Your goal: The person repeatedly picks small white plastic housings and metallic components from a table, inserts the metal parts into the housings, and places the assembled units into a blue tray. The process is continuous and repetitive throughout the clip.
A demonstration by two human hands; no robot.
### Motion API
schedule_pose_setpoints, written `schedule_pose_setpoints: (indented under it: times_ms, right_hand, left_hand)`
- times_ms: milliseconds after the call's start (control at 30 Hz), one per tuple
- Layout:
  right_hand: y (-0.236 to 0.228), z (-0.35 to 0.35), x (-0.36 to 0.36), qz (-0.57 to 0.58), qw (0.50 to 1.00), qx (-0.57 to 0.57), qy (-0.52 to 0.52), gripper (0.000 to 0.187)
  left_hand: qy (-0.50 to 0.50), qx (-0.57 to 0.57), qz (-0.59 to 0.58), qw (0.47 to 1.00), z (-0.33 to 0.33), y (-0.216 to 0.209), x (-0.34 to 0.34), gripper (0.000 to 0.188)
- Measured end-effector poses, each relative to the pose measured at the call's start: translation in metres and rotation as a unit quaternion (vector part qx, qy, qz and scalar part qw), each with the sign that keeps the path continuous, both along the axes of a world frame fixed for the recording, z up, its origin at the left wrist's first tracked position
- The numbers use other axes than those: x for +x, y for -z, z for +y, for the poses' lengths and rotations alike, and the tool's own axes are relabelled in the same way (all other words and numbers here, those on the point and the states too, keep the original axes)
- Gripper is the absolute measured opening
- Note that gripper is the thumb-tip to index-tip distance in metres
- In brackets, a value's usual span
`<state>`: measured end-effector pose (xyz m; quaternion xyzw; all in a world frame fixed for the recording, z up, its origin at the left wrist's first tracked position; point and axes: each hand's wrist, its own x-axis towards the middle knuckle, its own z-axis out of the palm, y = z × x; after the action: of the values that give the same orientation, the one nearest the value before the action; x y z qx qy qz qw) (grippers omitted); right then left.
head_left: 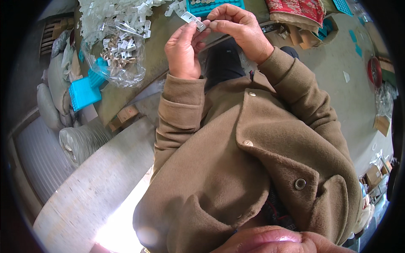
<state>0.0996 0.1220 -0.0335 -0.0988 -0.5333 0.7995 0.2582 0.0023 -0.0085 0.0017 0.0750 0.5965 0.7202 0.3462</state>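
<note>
Over the near edge of the worktable, my left hand (184, 52) pinches a small white plastic housing (188, 17) between thumb and fingers. The piece is rectangular, with a recess in it. My right hand (244, 30) is close beside it, thumb and forefinger pressed together near the housing's right end. Whatever those fingertips hold, if anything, is too small to make out. Just beyond both hands lies a turquoise tray (206, 9) with small round metallic pieces in it.
Loose whitish plastic pieces (110, 12) are heaped at the far left. A clear bag (134, 76) of small parts lies nearer, beside turquoise trays (84, 93). Red patterned cloth (295, 12) and a cardboard box (333, 31) are to the right. A pale bench (99, 177) curves along the lower left.
</note>
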Motion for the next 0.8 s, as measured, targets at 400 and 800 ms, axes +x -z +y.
schedule_pose_setpoints:
  times_ms: [400,800]
  right_hand:
    - [0.008,-0.004,-0.002,0.052,0.96,-0.261,-0.091,0.008]
    - [-0.018,0.009,0.006,-0.14,0.888,0.396,0.185,0.016]
  left_hand:
    - [0.049,0.193,-0.356,0.913,-0.01,0.002,-0.016,0.025]
    - [0.057,0.151,-0.258,0.953,0.0,0.022,-0.028,0.027]
